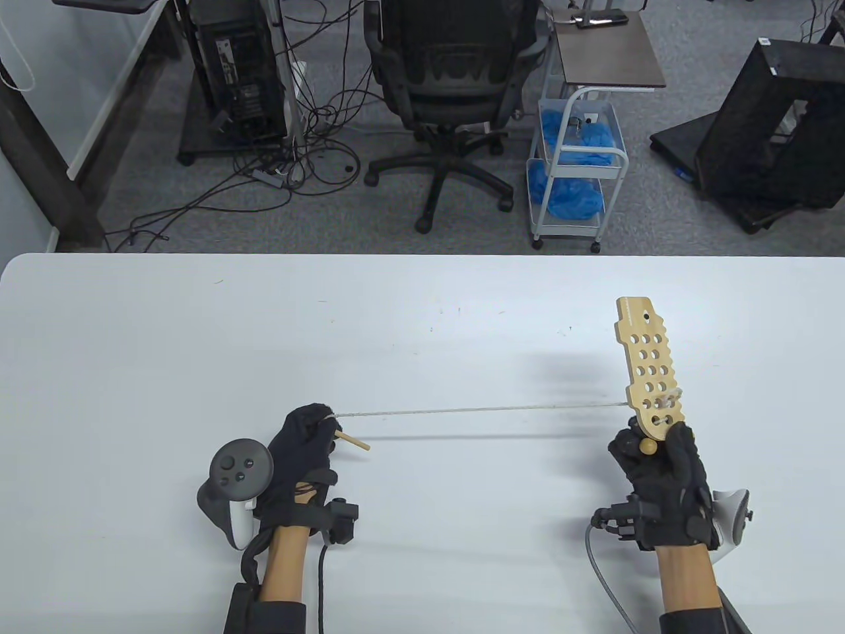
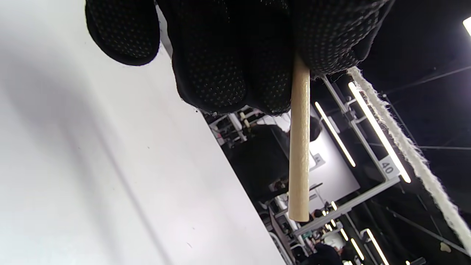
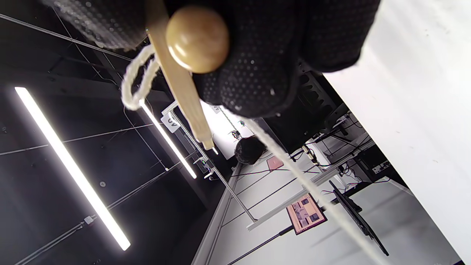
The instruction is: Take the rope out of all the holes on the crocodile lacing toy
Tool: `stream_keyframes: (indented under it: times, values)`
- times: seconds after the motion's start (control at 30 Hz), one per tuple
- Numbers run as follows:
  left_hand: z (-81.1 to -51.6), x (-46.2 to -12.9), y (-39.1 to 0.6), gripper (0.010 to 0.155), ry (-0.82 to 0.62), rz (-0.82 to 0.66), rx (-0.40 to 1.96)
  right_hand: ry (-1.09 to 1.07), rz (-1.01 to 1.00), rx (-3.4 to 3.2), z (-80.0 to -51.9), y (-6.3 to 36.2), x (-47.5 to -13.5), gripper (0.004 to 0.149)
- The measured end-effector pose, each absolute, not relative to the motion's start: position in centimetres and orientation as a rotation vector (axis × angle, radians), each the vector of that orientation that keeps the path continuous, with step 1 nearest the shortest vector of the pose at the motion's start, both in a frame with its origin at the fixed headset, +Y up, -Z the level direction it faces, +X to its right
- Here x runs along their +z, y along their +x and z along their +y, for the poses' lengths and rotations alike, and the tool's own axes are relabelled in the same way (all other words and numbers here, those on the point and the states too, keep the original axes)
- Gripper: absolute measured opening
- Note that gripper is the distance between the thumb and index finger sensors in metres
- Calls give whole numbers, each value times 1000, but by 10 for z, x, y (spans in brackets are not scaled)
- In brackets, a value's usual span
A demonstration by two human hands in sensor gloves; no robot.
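White table (image 1: 422, 317), office behind: right hand (image 1: 667, 482) gripping board (image 1: 650, 370), left hand (image 1: 304, 449) pinching stick (image 1: 352, 441), rope (image 1: 475, 411) taut, seemingly threaded low; next, pull clear.

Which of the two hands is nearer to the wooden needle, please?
Left. The left hand grips the wooden needle; the right hand holds the crocodile board far across the table.

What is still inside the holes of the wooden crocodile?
The white rope still goes through holes near the bottom of the crocodile board, with a small loop on its far side. The right hand covers the lowest part, so holes there cannot be checked. The upper holes are empty.
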State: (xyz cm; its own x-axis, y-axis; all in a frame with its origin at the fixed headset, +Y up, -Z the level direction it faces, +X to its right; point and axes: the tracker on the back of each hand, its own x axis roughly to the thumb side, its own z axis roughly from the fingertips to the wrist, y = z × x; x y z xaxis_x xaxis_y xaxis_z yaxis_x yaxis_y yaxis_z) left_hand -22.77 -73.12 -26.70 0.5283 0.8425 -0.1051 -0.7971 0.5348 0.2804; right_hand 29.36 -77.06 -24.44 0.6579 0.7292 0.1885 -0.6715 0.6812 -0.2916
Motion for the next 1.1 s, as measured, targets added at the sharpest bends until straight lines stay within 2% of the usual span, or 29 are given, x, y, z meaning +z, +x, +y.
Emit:
stream_keyframes:
  times: [0.4, 1.1]
  values:
    - [-741, -263, -247, 41, 241, 340, 1154, -237, -333, 666, -777, 301, -242, 50]
    - [-746, -264, -249, 42, 247, 321, 1279, -227, -339, 689, -777, 300, -242, 50]
